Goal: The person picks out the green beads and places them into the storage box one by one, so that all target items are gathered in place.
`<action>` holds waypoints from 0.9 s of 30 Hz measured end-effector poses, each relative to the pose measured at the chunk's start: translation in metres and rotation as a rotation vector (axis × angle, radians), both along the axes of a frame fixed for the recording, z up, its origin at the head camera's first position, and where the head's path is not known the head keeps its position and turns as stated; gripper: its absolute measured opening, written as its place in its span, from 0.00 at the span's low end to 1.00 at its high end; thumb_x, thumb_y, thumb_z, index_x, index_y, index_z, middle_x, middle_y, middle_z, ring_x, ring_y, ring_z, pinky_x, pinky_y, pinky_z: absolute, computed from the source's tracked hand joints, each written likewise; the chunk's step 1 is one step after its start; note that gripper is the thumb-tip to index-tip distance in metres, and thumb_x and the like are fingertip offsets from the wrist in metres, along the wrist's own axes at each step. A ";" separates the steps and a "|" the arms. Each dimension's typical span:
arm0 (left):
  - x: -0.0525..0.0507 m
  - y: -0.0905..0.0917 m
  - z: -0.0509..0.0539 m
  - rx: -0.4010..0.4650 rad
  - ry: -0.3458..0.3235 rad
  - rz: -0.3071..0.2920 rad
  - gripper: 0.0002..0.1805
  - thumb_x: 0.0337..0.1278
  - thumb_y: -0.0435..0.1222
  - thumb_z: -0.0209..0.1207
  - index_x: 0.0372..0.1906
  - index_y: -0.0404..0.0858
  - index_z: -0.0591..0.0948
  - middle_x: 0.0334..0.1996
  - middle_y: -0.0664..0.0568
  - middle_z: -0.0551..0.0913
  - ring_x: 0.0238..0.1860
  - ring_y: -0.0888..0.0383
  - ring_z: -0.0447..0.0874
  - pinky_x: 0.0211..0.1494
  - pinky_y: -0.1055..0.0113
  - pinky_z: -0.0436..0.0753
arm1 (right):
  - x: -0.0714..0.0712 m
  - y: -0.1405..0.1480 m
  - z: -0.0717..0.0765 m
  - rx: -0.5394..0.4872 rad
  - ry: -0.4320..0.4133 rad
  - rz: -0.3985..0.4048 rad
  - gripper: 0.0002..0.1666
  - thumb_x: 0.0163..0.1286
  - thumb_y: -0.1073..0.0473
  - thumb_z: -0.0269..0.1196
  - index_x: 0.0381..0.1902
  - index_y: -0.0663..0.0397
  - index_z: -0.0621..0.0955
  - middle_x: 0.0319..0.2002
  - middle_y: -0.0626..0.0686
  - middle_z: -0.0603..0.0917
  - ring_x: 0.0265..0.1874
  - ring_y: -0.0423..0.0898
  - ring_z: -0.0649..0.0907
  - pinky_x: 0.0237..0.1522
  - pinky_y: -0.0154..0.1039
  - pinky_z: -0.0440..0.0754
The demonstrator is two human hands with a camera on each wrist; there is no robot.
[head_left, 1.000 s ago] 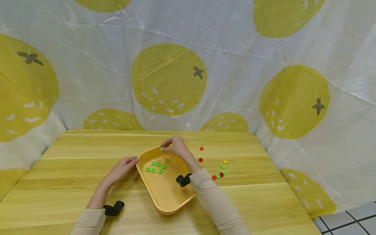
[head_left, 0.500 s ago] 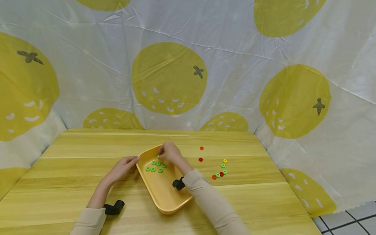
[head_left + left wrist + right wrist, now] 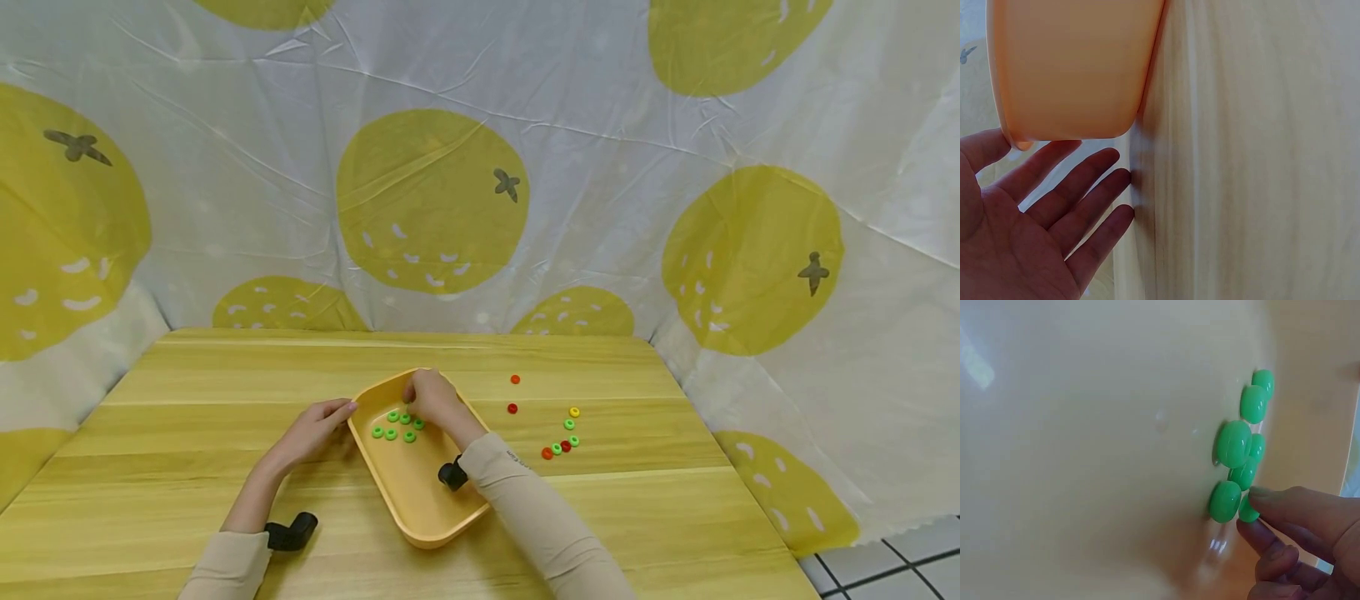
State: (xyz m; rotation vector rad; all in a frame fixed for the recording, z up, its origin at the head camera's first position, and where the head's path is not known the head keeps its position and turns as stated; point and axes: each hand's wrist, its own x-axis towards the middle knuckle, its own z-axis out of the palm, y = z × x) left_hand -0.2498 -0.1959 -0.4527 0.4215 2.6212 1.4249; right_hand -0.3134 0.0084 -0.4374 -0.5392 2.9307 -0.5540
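Observation:
A yellow-orange plastic tray point(image 3: 420, 500) stands at an angle on the wooden table. My left hand point(image 3: 318, 429) is at its far left corner. In the left wrist view the thumb lies on the tray's rim point(image 3: 1019, 145) and the index finger sits under it, the other fingers loosely extended below. My right hand point(image 3: 438, 400) reaches down inside the tray. Its thumb and index finger pinch a green ring-shaped bead point(image 3: 1248, 510) low over the tray's floor, close beside several other green beads point(image 3: 1234, 445). From the head view that pinched bead is mostly hidden.
Right of the tray, on the table point(image 3: 637, 517), lie a yellow bead point(image 3: 574, 412), several green, red and orange beads, with a red bead point(image 3: 512, 408) and an orange bead point(image 3: 515, 379) apart from them. A fruit-patterned cloth point(image 3: 585, 208) hangs behind the table.
My right hand, pinching a green bead, has come down from above the tray's far rim into the tray, beside the other green beads. My left hand has stayed at the corner.

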 end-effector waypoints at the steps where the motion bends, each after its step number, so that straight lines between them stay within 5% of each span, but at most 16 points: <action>1: 0.000 0.000 0.000 0.001 0.002 -0.001 0.29 0.73 0.46 0.40 0.61 0.24 0.69 0.58 0.31 0.74 0.64 0.35 0.66 0.65 0.43 0.68 | 0.000 0.000 0.000 0.004 0.003 0.001 0.07 0.58 0.64 0.67 0.35 0.50 0.86 0.36 0.47 0.86 0.32 0.41 0.82 0.33 0.31 0.80; 17: 0.001 0.001 -0.001 0.004 -0.006 -0.003 0.30 0.73 0.46 0.40 0.62 0.24 0.69 0.59 0.30 0.73 0.65 0.34 0.64 0.65 0.42 0.68 | 0.000 0.004 0.001 -0.006 0.039 0.016 0.07 0.59 0.63 0.66 0.35 0.50 0.87 0.36 0.47 0.87 0.35 0.42 0.83 0.35 0.30 0.81; 27: -0.001 -0.001 -0.002 0.008 -0.011 0.002 0.30 0.73 0.47 0.40 0.62 0.23 0.68 0.60 0.29 0.72 0.65 0.34 0.64 0.66 0.42 0.67 | 0.003 0.022 0.037 -0.208 0.053 0.066 0.08 0.59 0.62 0.67 0.38 0.55 0.87 0.36 0.50 0.87 0.37 0.44 0.83 0.40 0.30 0.81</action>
